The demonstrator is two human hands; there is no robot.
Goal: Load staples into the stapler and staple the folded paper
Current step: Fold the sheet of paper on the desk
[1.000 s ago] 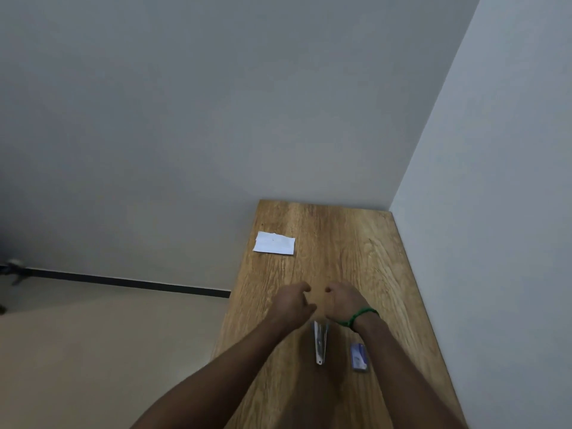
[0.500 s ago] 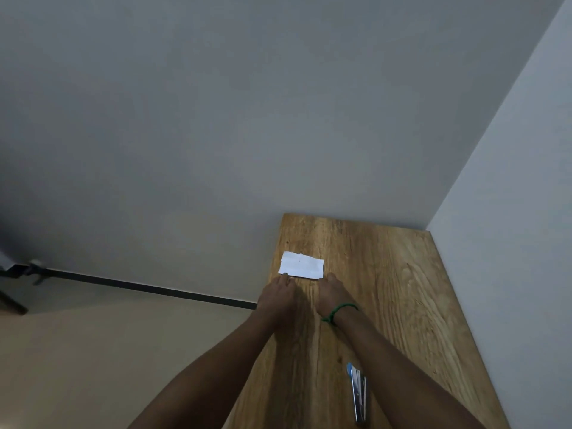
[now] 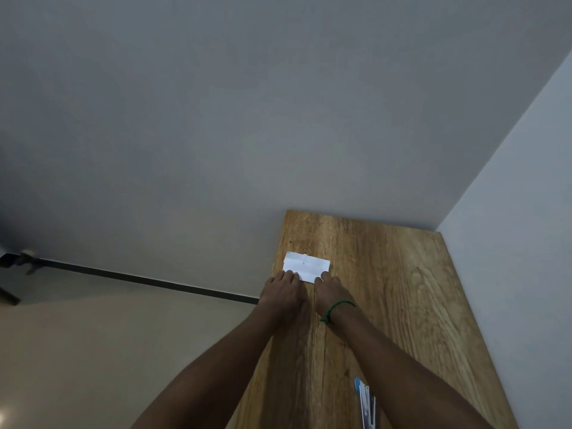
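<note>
Head view, the only one: a folded white paper rectangle (image 3: pixel 306 267) lies flat on the far part of the long wood-grain surface (image 3: pixel 402 305), close to its left edge, beyond which the beige floor (image 3: pixel 93 351) drops away. Both arms reach forward to it. The left hand (image 3: pixel 283 294) has its fingers (image 3: pixel 289 275) extended and laid on the paper's near left edge, holding nothing. The right hand (image 3: pixel 332 292), with a green cord band (image 3: pixel 335 309) at the wrist, has its fingertips (image 3: pixel 323 277) at the near right corner. Its thumb is hidden, so I cannot tell whether it pinches the corner or only touches it. The blue and silver stapler (image 3: pixel 366 404) lies at the near end of the surface, just beside the right forearm and well apart from the paper, partly cut off by the frame edge. Whether it is loaded or closed cannot be read.

Judged risks:
- The paper sits so near the left edge that a sideways drag could send it to the floor.
- Lifting by one corner only may let the fold spring open, so the layers misalign before stapling.
- Drawing the right arm back could nudge the stapler and shift it or spill any loose staples.
- If the staple strip is not seated, the first press may jam or miss.
</note>
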